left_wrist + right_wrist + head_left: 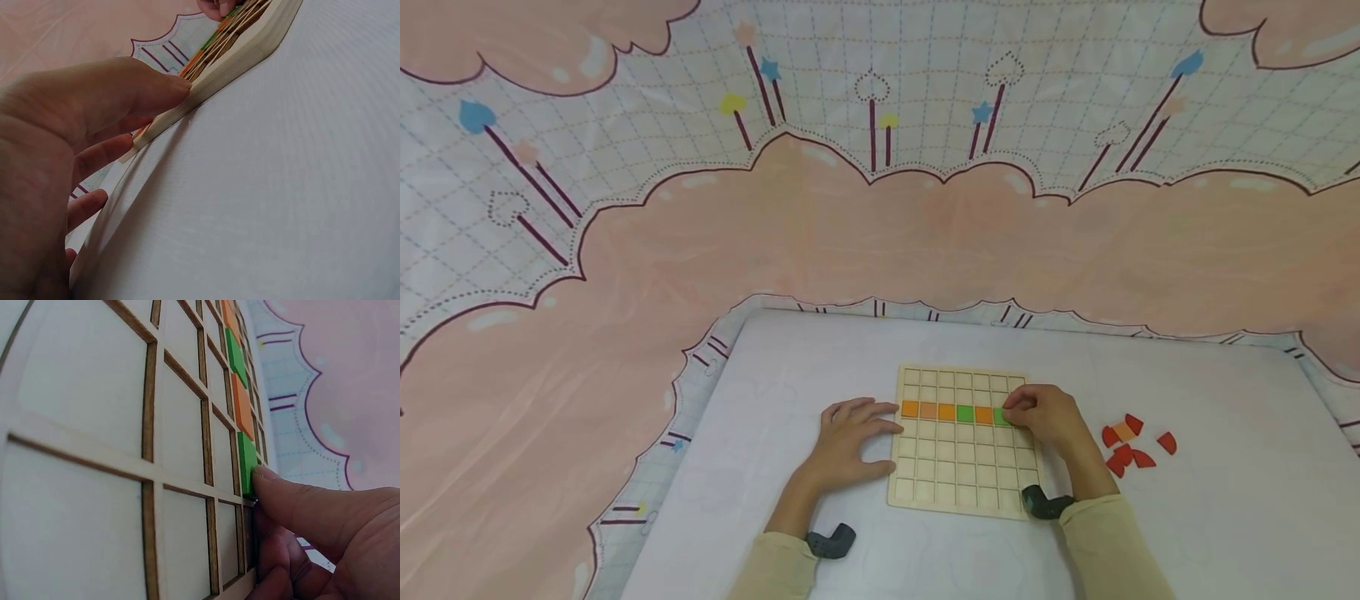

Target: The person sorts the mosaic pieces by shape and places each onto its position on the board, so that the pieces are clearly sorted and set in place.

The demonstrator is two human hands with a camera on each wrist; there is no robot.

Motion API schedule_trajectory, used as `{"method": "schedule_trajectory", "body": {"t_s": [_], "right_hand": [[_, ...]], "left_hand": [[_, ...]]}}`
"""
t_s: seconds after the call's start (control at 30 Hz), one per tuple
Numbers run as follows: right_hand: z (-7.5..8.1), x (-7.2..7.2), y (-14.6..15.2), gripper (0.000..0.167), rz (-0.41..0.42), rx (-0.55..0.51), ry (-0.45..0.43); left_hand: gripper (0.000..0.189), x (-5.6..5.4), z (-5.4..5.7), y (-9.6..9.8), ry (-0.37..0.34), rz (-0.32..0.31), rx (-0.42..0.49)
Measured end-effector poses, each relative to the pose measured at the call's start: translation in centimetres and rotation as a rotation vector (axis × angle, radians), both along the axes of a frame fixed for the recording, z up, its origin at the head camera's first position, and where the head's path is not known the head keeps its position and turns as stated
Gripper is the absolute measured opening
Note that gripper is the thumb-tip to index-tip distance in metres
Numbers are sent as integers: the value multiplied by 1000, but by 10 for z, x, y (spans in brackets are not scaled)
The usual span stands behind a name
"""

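Observation:
A wooden grid board [936, 471] lies on the table, one row bearing orange and green square tiles. My left hand [846, 446] is at the board's left side, fingers spread; in the left wrist view its thumb [165, 92] rests on the board's edge. At the right end of the row my right hand [1047, 412] pinches a green tile [247, 459], the thumb on its end and the other fingers curled below. That tile stands slightly proud of its cell, beside an orange tile [242, 406]. The fingers partly cover the last cell of the row.
Right of the board lie several red quarter-round pieces [1167, 442] and a light orange square [1124, 431], some overlapping. Dark wrist devices [831, 542] sit on both wrists; the right one [1047, 502] overlaps the board's near right corner. A patterned pink-and-white cloth [880, 242] hangs behind the white table [805, 358].

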State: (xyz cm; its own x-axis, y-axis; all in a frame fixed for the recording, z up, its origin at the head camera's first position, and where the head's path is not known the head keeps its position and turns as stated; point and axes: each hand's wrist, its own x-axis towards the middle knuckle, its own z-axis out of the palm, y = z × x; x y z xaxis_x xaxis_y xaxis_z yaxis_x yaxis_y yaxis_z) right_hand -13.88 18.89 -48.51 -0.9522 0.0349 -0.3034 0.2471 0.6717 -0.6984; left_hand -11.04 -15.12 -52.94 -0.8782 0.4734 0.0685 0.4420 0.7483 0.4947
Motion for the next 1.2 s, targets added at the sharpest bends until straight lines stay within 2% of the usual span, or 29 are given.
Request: {"method": "schedule_trajectory", "body": {"t_s": [0.73,0.83,0.97,1.07,1.2], "right_hand": [[0,1,2,25,-15,-21,-25],[-1,2,8,28,-2,-38,-29],[-4,5,21,36,24,-119,-16],[-1,8,33,42,11,-153,-11],[8,13,53,46,-29,-92,20]], "left_hand": [[45,0,3,0,-6,4,22],[45,0,3,0,-10,-1,22],[45,1,3,1,-12,-4,22],[45,1,2,0,-9,2,17],[45,1,1,0,-7,3,15]]}}
